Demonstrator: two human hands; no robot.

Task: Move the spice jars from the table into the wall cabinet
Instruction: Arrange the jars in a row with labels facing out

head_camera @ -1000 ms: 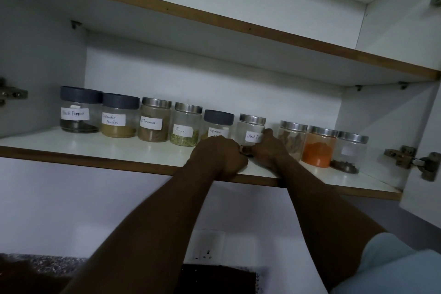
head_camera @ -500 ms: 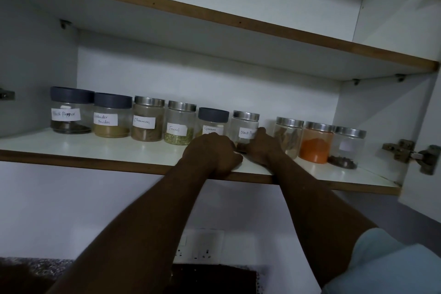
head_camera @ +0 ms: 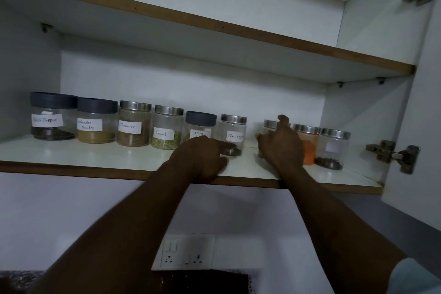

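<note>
The open white wall cabinet [head_camera: 214, 93] has a shelf [head_camera: 83, 155] with a row of spice jars [head_camera: 133, 126]. The left hand [head_camera: 202, 157] rests curled there, holding nothing. I cannot tell if the right hand [head_camera: 281, 148] grips the jar [head_camera: 270, 124] it covers.

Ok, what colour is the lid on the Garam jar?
Dark slate grey; the lid on the Garam jar shows best in the head view.
</note>
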